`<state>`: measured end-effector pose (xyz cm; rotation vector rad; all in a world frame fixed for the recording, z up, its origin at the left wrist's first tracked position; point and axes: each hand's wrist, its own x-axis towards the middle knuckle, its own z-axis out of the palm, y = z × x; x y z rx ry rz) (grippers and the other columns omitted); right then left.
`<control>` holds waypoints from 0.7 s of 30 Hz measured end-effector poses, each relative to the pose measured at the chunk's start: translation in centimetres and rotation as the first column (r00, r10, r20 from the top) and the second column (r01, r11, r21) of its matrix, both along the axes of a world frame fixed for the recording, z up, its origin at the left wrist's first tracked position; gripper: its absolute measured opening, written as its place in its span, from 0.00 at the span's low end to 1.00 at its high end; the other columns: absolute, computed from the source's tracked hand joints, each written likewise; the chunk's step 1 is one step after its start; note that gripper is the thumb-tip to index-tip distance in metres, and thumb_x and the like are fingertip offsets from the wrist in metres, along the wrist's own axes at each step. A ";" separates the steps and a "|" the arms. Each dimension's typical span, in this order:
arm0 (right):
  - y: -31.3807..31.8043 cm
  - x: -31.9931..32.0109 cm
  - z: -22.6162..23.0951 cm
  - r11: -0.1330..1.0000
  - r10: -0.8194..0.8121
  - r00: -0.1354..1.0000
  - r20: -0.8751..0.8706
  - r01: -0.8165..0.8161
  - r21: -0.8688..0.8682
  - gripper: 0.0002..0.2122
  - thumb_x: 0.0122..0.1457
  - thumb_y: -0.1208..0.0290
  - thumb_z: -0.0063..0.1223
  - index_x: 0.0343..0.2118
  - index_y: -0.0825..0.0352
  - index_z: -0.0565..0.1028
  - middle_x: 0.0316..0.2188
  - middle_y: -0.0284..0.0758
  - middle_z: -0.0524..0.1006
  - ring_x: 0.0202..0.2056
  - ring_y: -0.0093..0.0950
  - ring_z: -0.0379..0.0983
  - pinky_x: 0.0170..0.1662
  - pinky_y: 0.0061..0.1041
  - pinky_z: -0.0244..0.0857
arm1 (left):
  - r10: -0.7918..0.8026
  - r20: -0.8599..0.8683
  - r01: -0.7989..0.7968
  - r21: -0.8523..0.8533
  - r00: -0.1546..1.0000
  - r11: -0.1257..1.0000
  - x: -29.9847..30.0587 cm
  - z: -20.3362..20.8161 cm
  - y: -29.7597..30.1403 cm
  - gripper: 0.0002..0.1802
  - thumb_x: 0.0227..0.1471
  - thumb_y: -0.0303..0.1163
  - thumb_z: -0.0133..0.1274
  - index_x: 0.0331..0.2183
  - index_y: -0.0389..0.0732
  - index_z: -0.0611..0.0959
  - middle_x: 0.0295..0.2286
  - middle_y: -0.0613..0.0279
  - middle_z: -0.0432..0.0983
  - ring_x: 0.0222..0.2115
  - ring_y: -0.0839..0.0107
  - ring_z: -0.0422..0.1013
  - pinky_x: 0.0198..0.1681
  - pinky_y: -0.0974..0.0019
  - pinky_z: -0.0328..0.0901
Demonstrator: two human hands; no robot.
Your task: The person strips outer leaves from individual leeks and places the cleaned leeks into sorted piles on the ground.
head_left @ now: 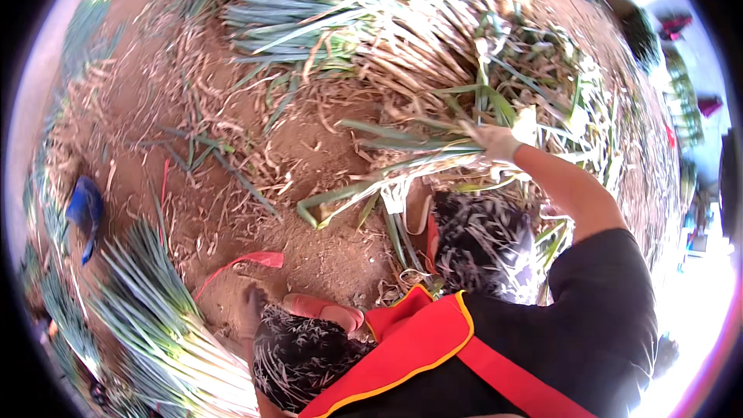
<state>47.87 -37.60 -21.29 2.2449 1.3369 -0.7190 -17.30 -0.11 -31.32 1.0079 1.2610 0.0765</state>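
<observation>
At ctr. right of frame, leeks (422, 145) are gripped in the pale-gloved R hand (492, 143); the L hand (251, 311), lower left, near a 2nd bunch (179, 329), is blurred, its grip unclear. Cleaning seems under way; for any stripping, both hands would prob. be needed.

Long green leeks (422, 145) spread leftward near the middle of the frame, one leaf sharply bent.
</observation>
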 end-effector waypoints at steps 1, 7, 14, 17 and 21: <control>-0.6 -0.6 3.9 0.946 -0.204 0.979 0.026 0.204 -0.252 0.48 0.55 0.52 0.55 0.66 0.62 0.33 0.54 0.45 0.66 0.43 0.32 0.71 0.35 0.24 0.70 | -0.096 -0.024 0.098 0.089 0.995 0.991 1.8 0.9 1.7 0.21 0.57 0.37 0.48 0.51 0.41 0.72 0.32 0.64 0.75 0.33 0.76 0.72 0.33 0.71 0.68; -22.4 5.6 1.8 0.812 -0.275 0.940 0.202 0.340 -0.475 0.39 0.52 0.55 0.57 0.63 0.63 0.51 0.44 0.46 0.74 0.44 0.38 0.73 0.44 0.34 0.68 | -0.689 -0.385 0.789 0.331 0.614 0.518 20.6 7.7 6.5 0.20 0.53 0.39 0.50 0.42 0.34 0.78 0.34 0.52 0.78 0.36 0.63 0.73 0.44 0.62 0.66; -0.8 4.9 -5.6 0.868 -0.382 0.922 -0.063 0.382 0.317 0.35 0.53 0.56 0.57 0.61 0.66 0.57 0.60 0.48 0.60 0.59 0.45 0.59 0.60 0.37 0.57 | -0.798 -0.404 0.894 0.242 0.447 0.378 34.3 -2.4 5.2 0.20 0.50 0.47 0.52 0.32 0.39 0.80 0.26 0.61 0.75 0.28 0.68 0.71 0.35 0.63 0.66; 10.7 6.4 -5.6 0.846 -0.367 0.928 -0.064 0.361 0.393 0.38 0.55 0.56 0.56 0.64 0.65 0.50 0.63 0.48 0.52 0.61 0.46 0.55 0.61 0.37 0.56 | -0.825 -0.337 0.890 0.222 0.453 0.398 32.1 -14.5 1.1 0.18 0.49 0.47 0.54 0.28 0.40 0.78 0.24 0.60 0.73 0.26 0.67 0.70 0.31 0.63 0.66; 18.9 14.7 -12.0 0.736 -0.539 0.840 -0.066 0.508 0.447 0.43 0.55 0.54 0.56 0.66 0.64 0.43 0.63 0.48 0.52 0.61 0.44 0.54 0.63 0.37 0.53 | -0.626 -0.620 0.861 0.175 0.473 0.478 34.4 -12.7 -4.8 0.28 0.40 0.47 0.64 0.37 0.38 0.77 0.39 0.47 0.72 0.42 0.52 0.72 0.45 0.56 0.67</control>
